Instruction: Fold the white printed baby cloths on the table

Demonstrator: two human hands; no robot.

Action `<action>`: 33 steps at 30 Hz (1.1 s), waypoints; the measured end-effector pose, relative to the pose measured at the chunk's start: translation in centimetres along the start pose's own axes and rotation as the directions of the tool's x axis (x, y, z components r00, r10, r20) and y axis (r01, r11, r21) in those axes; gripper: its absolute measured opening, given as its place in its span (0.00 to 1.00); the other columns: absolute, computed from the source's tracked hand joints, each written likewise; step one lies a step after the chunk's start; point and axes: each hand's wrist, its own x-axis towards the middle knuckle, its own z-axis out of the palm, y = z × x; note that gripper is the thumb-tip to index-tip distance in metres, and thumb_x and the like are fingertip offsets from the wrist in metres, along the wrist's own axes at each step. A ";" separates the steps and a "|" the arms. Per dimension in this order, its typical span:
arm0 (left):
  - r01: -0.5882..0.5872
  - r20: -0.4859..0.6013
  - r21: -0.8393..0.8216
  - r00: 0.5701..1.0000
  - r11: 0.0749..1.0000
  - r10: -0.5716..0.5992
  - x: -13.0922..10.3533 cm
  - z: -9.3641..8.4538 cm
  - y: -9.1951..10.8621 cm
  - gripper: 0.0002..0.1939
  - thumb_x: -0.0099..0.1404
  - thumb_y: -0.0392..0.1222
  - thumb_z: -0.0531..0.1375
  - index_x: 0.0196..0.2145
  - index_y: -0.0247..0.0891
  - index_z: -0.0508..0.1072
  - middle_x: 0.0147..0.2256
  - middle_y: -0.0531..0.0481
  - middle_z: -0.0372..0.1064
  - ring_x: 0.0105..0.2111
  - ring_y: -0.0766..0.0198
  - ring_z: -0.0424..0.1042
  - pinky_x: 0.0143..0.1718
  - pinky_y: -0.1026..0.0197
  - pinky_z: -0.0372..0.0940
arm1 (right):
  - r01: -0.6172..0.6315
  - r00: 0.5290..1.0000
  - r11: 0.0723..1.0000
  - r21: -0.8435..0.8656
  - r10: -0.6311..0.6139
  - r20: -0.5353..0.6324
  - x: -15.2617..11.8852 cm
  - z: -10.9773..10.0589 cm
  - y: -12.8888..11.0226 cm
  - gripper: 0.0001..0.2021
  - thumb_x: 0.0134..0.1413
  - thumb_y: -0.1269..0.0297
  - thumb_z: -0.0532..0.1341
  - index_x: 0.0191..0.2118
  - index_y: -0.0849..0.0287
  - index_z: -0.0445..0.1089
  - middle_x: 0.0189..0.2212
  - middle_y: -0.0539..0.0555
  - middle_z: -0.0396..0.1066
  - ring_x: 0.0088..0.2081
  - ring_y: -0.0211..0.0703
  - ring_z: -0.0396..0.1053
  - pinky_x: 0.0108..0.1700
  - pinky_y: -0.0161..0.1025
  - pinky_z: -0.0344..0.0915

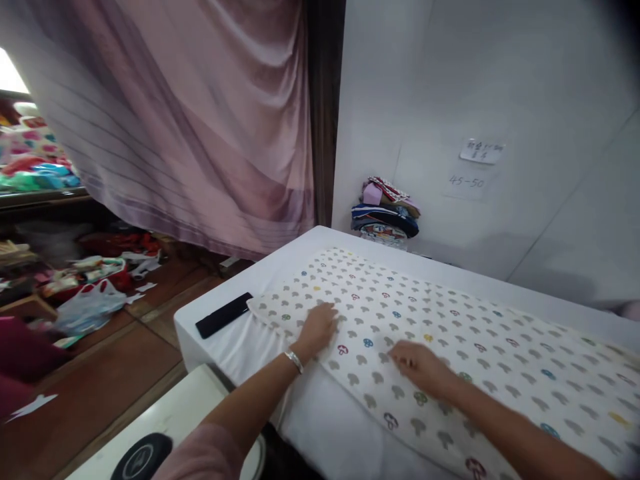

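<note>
A white fabric [400, 333] printed with small grey, red, blue and yellow mushrooms lies spread along the table. My left hand [319, 327], with a silver bracelet at its wrist, rests on the left part of this fabric, its fingers stretched out. Farther right, my right hand [423, 367] is over the fabric with fingers curled together and a ring showing. Whether cloth is pinched between those fingers is hidden. Close to the fabric's left corner lies a flat black oblong object [224, 315].
The fabric covers much of a white-draped table [300, 250] against a white wall. Folded cloths [385, 210] are stacked at the back. A pink curtain [210, 120] hangs at left. A white machine-like surface [170, 413] with a round black part stands in front. Bags and scraps [93, 303] litter the floor.
</note>
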 end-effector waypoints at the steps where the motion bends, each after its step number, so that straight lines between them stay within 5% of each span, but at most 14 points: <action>1: -0.024 -0.006 -0.019 1.000 1.000 0.024 -0.1 0.7 1.0 0.14 0.65 0.41 0.51 0.45 0.38 0.71 0.53 0.44 0.65 0.55 0.55 0.61 0.56 0.50 0.56 | -0.020 0.999 0.999 0.027 0.021 -0.029 1.7 -1.8 1.5 0.16 0.58 0.61 0.49 0.40 0.53 0.74 0.39 0.54 0.73 0.38 0.45 0.69 0.41 0.40 0.66; 4: 0.022 -0.016 -0.029 1.000 0.999 -0.022 -0.8 2.1 2.3 0.14 0.64 0.42 0.53 0.46 0.40 0.70 0.54 0.44 0.63 0.56 0.53 0.58 0.57 0.46 0.54 | -0.223 0.968 0.974 -0.046 0.216 -0.129 7.5 -6.6 6.6 0.17 0.58 0.61 0.49 0.43 0.56 0.73 0.45 0.56 0.71 0.43 0.47 0.68 0.44 0.41 0.64; 7: 0.088 -0.028 -0.019 0.996 0.996 -0.089 -1.5 2.8 2.1 0.16 0.65 0.43 0.52 0.48 0.40 0.68 0.54 0.44 0.63 0.57 0.53 0.58 0.57 0.43 0.54 | -0.369 0.922 0.909 -0.193 0.332 -0.202 13.1 -9.2 11.1 0.17 0.58 0.65 0.49 0.45 0.60 0.73 0.46 0.57 0.72 0.45 0.47 0.68 0.46 0.38 0.62; 13: 0.054 -0.055 0.036 0.997 0.998 -0.052 -1.8 3.2 1.5 0.17 0.64 0.43 0.52 0.50 0.43 0.68 0.54 0.47 0.64 0.56 0.55 0.60 0.57 0.45 0.56 | -0.420 0.904 0.869 -0.261 0.374 -0.206 22.7 -9.0 16.3 0.16 0.58 0.69 0.49 0.42 0.63 0.74 0.44 0.58 0.72 0.47 0.48 0.67 0.47 0.37 0.59; 17: 0.043 -0.051 0.080 0.998 0.996 -0.039 -1.8 3.3 1.3 0.18 0.63 0.44 0.54 0.51 0.47 0.67 0.55 0.49 0.63 0.56 0.54 0.61 0.56 0.45 0.60 | -0.438 0.899 0.847 -0.301 0.406 -0.167 27.3 -8.5 18.5 0.14 0.55 0.62 0.55 0.41 0.64 0.73 0.44 0.62 0.71 0.46 0.50 0.67 0.43 0.38 0.60; 26: 0.018 -0.090 0.088 0.996 0.996 -0.010 -2.1 4.0 0.5 0.24 0.61 0.44 0.56 0.56 0.54 0.62 0.56 0.53 0.62 0.56 0.53 0.61 0.54 0.44 0.63 | -0.388 0.910 0.867 -0.312 0.414 0.020 30.4 -9.9 19.2 0.11 0.46 0.63 0.64 0.35 0.65 0.74 0.38 0.60 0.73 0.38 0.47 0.70 0.36 0.34 0.61; 33: 0.021 -0.088 0.088 0.996 0.996 -0.013 -1.9 3.8 0.7 0.20 0.62 0.44 0.55 0.53 0.50 0.65 0.55 0.52 0.63 0.55 0.54 0.62 0.53 0.44 0.63 | -0.369 0.926 0.888 -0.273 0.376 -0.030 29.8 -10.1 18.7 0.12 0.45 0.65 0.64 0.38 0.64 0.73 0.38 0.57 0.73 0.38 0.43 0.68 0.35 0.32 0.60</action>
